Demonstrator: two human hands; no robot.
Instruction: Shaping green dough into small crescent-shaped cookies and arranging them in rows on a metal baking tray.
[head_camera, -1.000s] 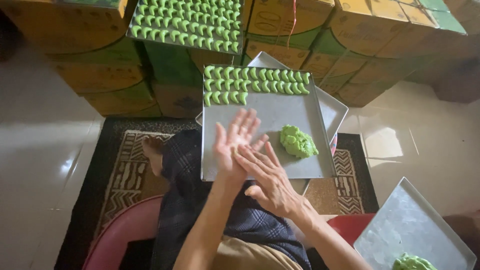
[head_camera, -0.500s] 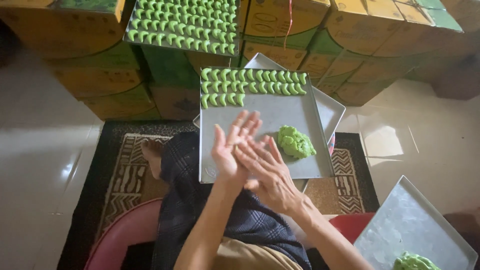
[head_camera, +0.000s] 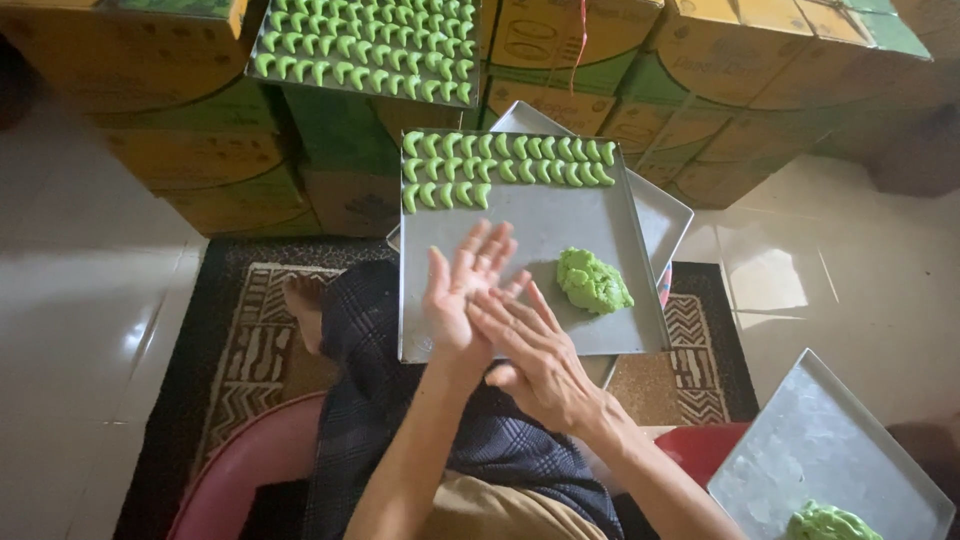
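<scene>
- Two hands meet above the tray on our lap in the head view: our left hand (head_camera: 462, 290) stands with fingers spread upward, and our right hand (head_camera: 535, 350) lies flat against its palm. We judge they are pressed together as for rolling a bit of dough between them, though we cannot see any piece inside.
- One lump of green dough (head_camera: 593, 281) sits on the bare middle of the metal tray (head_camera: 520, 225), just beside our right fingertips, likely kept there so it is close to reach.
- Green crescent pieces (head_camera: 505, 160) lie at the far end of that tray in three rows, two full rows and a short third one of about six at the left. We cannot count the full rows exactly. They are packed side by side, which leaves the near part free for working.
- One more tray edge (head_camera: 665, 215) shows underneath, sticking out to the right.
- One full tray of crescents (head_camera: 365, 45) rests on the stacked cardboard boxes (head_camera: 140, 110) beyond, set aside out of the way.
- One further tray (head_camera: 830, 450) lies on the floor at the lower right, with a second dough lump (head_camera: 830, 523) at its near corner.
- One patterned rug (head_camera: 250, 330) lies under our legs, with a pink basin (head_camera: 250, 470) near our left knee.
</scene>
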